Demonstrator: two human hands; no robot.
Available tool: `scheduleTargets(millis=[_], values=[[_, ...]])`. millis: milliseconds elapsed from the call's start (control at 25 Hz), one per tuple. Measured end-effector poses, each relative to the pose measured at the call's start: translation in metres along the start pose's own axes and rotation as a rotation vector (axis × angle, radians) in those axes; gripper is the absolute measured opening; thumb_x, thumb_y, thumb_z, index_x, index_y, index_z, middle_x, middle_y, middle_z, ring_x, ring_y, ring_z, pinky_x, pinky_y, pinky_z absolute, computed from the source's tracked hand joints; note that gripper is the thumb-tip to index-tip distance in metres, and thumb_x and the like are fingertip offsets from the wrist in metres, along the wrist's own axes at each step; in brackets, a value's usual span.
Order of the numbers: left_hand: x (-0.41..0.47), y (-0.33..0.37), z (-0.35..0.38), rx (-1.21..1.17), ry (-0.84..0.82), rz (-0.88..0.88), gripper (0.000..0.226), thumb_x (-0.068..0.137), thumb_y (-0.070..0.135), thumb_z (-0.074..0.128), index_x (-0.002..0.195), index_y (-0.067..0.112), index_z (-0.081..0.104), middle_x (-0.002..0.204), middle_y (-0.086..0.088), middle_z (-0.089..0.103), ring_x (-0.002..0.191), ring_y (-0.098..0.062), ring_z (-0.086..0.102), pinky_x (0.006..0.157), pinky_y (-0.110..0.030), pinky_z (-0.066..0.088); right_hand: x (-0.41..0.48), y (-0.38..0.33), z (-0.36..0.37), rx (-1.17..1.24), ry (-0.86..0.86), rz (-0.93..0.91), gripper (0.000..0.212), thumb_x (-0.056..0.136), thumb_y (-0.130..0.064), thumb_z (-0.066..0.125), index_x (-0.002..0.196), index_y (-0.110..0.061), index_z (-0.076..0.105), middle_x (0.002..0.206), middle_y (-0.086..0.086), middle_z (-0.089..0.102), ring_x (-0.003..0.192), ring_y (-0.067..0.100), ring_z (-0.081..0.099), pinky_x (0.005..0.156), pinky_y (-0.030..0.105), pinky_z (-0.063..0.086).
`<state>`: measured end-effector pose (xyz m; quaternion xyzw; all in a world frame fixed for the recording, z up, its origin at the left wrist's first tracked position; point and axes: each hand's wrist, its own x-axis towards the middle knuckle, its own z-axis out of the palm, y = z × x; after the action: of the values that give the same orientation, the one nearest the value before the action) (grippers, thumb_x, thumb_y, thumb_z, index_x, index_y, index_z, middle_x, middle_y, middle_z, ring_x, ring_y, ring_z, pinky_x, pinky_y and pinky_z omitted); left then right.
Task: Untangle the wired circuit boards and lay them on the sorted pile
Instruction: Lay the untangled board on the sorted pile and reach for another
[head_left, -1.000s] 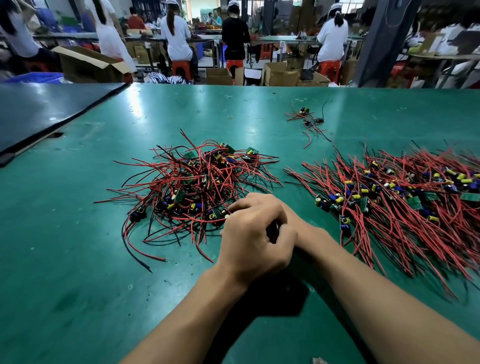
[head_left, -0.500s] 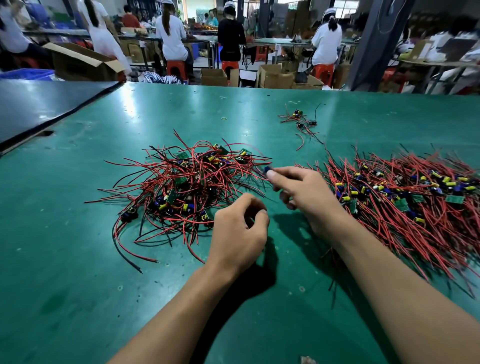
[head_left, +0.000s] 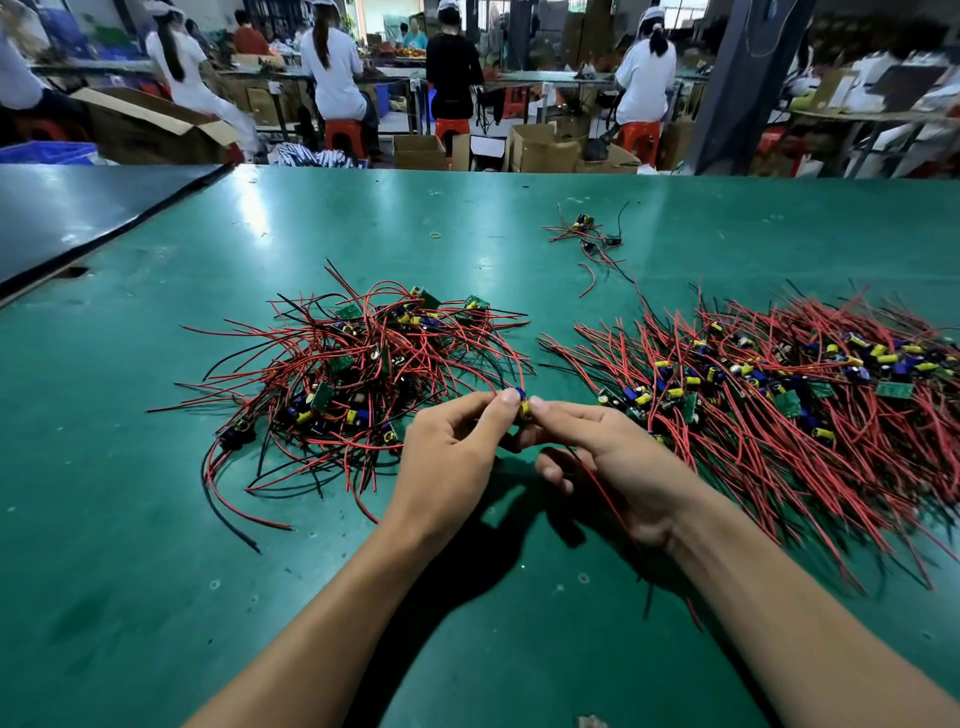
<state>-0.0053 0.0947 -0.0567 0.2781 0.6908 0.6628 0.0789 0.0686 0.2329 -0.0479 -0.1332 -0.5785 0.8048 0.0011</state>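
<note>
Green table (head_left: 130, 519) surface carries all parts, and a dark panel (head_left: 78, 208) adjoins its far left side. The tangled pile (head_left: 363, 374) of red- and black-wired circuit boards lies left of centre.

The left hand (head_left: 447, 457) was loosely curled and apart from the work half a second ago. Its grip now pinches one small circuit board (head_left: 523, 408) with a yellow capacitor, held above the table. The right hand (head_left: 613, 457) held this board alone before. Its grip still pinches it from the opposite side, now just clear of the tangled pile's right edge. A red wire (head_left: 597, 483) trails across the right palm.

A small stray cluster (head_left: 587, 234) lies farther back. The sorted pile (head_left: 779, 405) lies at right, wires fanned.

Bare table shows in the gap between the piles and broadly at near left.
</note>
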Motion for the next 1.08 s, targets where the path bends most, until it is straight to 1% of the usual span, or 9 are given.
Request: scheduleTargets(millis=[80, 240, 440, 600, 680, 800, 880, 1000, 1080], values=[[0.001, 0.003, -0.002, -0.145, -0.005, -0.098, 0.02, 0.095, 0.023, 0.062, 0.084, 0.013, 0.076, 0.08, -0.006, 0.074, 0.07, -0.014, 0.063, 0.063, -0.031, 0.051, 0.0, -0.002, -0.003, -0.05, -0.001, 0.0, 0.028, 0.079, -0.044, 0.069, 0.089, -0.019, 0.079, 0.081, -0.001, 0.07, 0.048, 0.007, 0.051, 0.041, 0.016, 0.037], [0.005, 0.008, -0.006, -0.404, 0.008, -0.283, 0.016, 0.09, 0.022, 0.065, 0.082, 0.015, 0.077, 0.079, -0.01, 0.07, 0.069, -0.023, 0.059, 0.063, -0.031, 0.047, 0.001, -0.005, -0.008, -0.06, -0.007, 0.012, 0.031, 0.08, -0.043, 0.065, 0.09, -0.019, 0.08, 0.082, 0.004, 0.071, 0.049, 0.011, 0.052, 0.04, 0.018, 0.037], [0.008, 0.012, -0.01, -0.515, -0.049, -0.305, 0.013, 0.091, 0.018, 0.061, 0.085, 0.012, 0.072, 0.073, -0.002, 0.069, 0.055, -0.014, 0.059, 0.054, -0.021, 0.043, -0.004, -0.006, -0.014, -0.13, -0.061, -0.047, 0.025, 0.079, -0.024, 0.072, 0.102, -0.017, 0.077, 0.086, 0.009, 0.07, 0.048, 0.015, 0.056, 0.04, 0.021, 0.043], [0.009, 0.01, -0.011, -0.481, -0.079, -0.36, 0.011, 0.082, 0.025, 0.069, 0.079, 0.015, 0.07, 0.066, 0.0, 0.064, 0.05, -0.011, 0.053, 0.051, -0.019, 0.043, -0.005, -0.001, -0.007, -0.267, -0.058, -0.151, 0.054, 0.076, -0.02, 0.084, 0.125, -0.038, 0.067, 0.1, -0.002, 0.07, 0.053, 0.011, 0.055, 0.041, 0.018, 0.042], [0.007, 0.01, -0.011, -0.455, -0.127, -0.373, 0.02, 0.074, 0.029, 0.072, 0.084, 0.012, 0.069, 0.068, -0.001, 0.065, 0.05, -0.01, 0.053, 0.051, -0.017, 0.045, -0.004, 0.001, -0.003, -0.264, -0.038, -0.233, 0.055, 0.078, -0.022, 0.081, 0.128, -0.035, 0.065, 0.099, -0.003, 0.07, 0.061, 0.005, 0.056, 0.048, 0.015, 0.043], [0.006, 0.008, -0.008, -0.501, -0.153, -0.367, 0.023, 0.071, 0.028, 0.074, 0.085, 0.011, 0.067, 0.068, -0.002, 0.066, 0.049, -0.012, 0.054, 0.051, -0.018, 0.046, -0.002, 0.004, 0.003, -0.139, 0.051, -0.311, 0.034, 0.077, -0.024, 0.08, 0.11, -0.028, 0.073, 0.09, -0.003, 0.067, 0.053, 0.007, 0.046, 0.046, 0.017, 0.036], [0.006, 0.009, -0.007, -0.57, -0.148, -0.355, 0.018, 0.072, 0.026, 0.074, 0.083, 0.013, 0.067, 0.068, -0.004, 0.066, 0.049, -0.013, 0.055, 0.051, -0.019, 0.047, 0.0, 0.007, 0.008, -0.05, 0.097, -0.343, 0.027, 0.075, -0.025, 0.083, 0.1, -0.027, 0.076, 0.089, 0.0, 0.07, 0.051, 0.009, 0.048, 0.045, 0.018, 0.038], [0.008, 0.011, -0.008, -0.639, -0.147, -0.353, 0.008, 0.075, 0.026, 0.072, 0.075, 0.019, 0.072, 0.068, -0.004, 0.066, 0.05, -0.013, 0.057, 0.051, -0.02, 0.049, 0.002, 0.01, 0.014, 0.07, 0.128, -0.373, 0.016, 0.073, -0.024, 0.081, 0.087, -0.027, 0.075, 0.082, -0.003, 0.069, 0.048, 0.008, 0.047, 0.044, 0.017, 0.038], [0.007, 0.013, -0.009, -0.631, -0.16, -0.354, 0.01, 0.077, 0.028, 0.07, 0.07, 0.021, 0.074, 0.068, -0.002, 0.067, 0.05, -0.013, 0.058, 0.051, -0.02, 0.049, 0.003, 0.009, 0.017, 0.155, 0.133, -0.358, 0.013, 0.073, -0.023, 0.078, 0.082, -0.025, 0.07, 0.071, -0.004, 0.065, 0.044, 0.008, 0.046, 0.042, 0.017, 0.036]])
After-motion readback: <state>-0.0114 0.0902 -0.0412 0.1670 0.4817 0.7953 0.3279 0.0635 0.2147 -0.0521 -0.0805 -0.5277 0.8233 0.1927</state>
